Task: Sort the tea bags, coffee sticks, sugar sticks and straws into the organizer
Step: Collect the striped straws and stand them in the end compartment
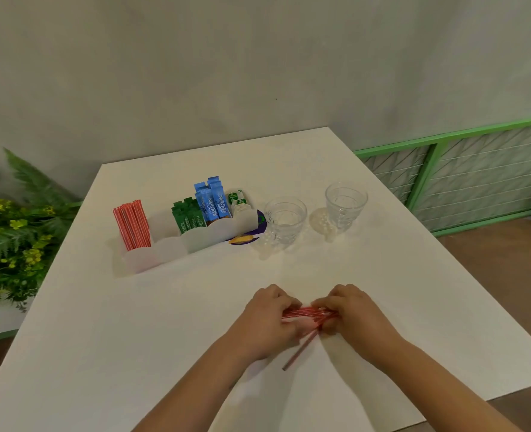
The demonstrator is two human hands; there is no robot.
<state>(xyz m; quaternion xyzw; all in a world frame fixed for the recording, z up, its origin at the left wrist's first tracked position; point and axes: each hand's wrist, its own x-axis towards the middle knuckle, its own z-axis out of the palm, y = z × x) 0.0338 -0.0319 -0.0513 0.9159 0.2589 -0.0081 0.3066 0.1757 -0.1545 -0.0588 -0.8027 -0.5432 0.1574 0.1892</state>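
Several red-striped straws (pixel 303 313) (perhaps bundled)

head-worn view, angled down, table (pixel 382 307) near

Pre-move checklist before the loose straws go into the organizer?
1. Both hands on the bundle: left hand and right hand grip the loose straws: ok.
2. Bundle complete: one stray straw angles out toward the near table edge: not ok.
3. Target compartment: striped straws already stand at the left end of the organizer; room left: cannot tell.
4. Path from hands to organizer across the table: ok.
5. The two glasses stand right of the organizer, off the path: ok.
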